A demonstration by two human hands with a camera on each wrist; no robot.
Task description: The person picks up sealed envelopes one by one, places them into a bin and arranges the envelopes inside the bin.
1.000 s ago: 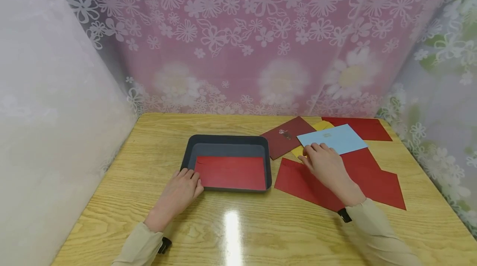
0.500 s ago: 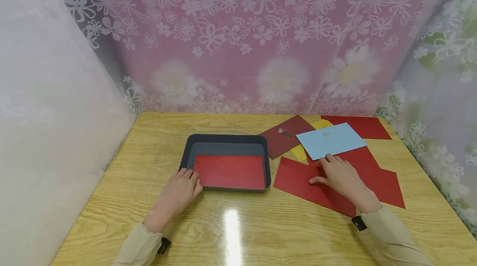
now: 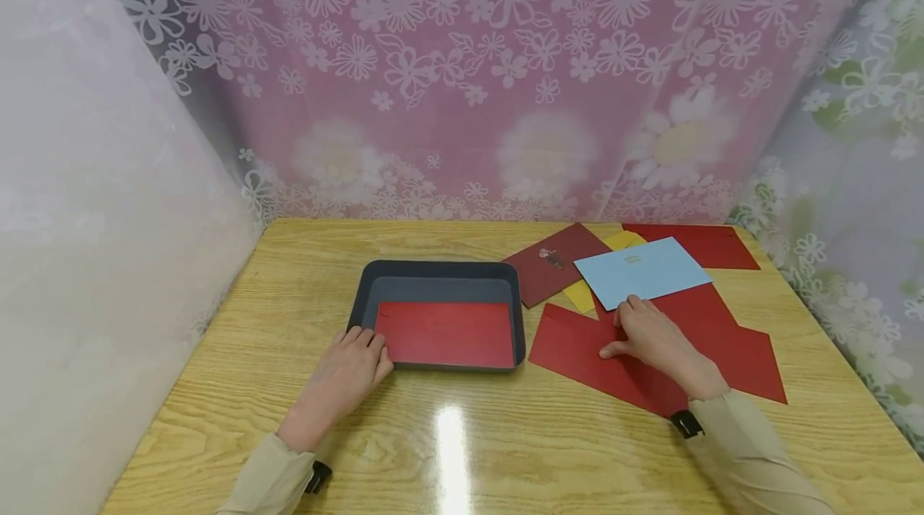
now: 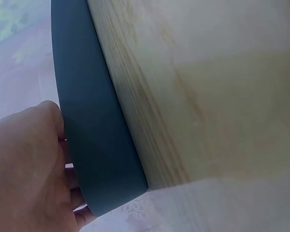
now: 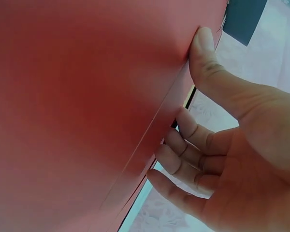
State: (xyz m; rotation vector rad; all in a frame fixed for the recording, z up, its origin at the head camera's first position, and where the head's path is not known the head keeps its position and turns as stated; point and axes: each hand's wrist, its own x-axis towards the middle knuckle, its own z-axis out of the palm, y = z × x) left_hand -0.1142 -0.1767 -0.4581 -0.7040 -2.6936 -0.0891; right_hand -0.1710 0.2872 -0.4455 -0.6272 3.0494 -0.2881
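My left hand (image 3: 351, 366) grips the near left corner of a dark grey tray (image 3: 442, 269); in the left wrist view the thumb lies on the outer side of the tray's wall (image 4: 94, 111), other fingers partly hidden behind it. A red envelope (image 3: 447, 334) lies inside the tray. On the right, my right hand (image 3: 653, 342) touches the front red envelope (image 3: 566, 345) on the table. The right wrist view has its thumb pressing the red paper (image 5: 87, 87), with the fingers loosely bent at the far edge. A light blue envelope (image 3: 642, 268) lies just beyond those fingertips.
Behind the right hand overlap a dark maroon envelope (image 3: 556, 262), a yellow one (image 3: 580, 296) and more red ones, including a red envelope (image 3: 693, 246) at the back right. A wooden table (image 3: 325, 242) bears everything; a pink floral curtain (image 3: 447, 138) borders its far edge.
My right hand has moved right and toward me, from the light blue envelope's lower left corner onto the front red envelope. My left hand stays on the tray.
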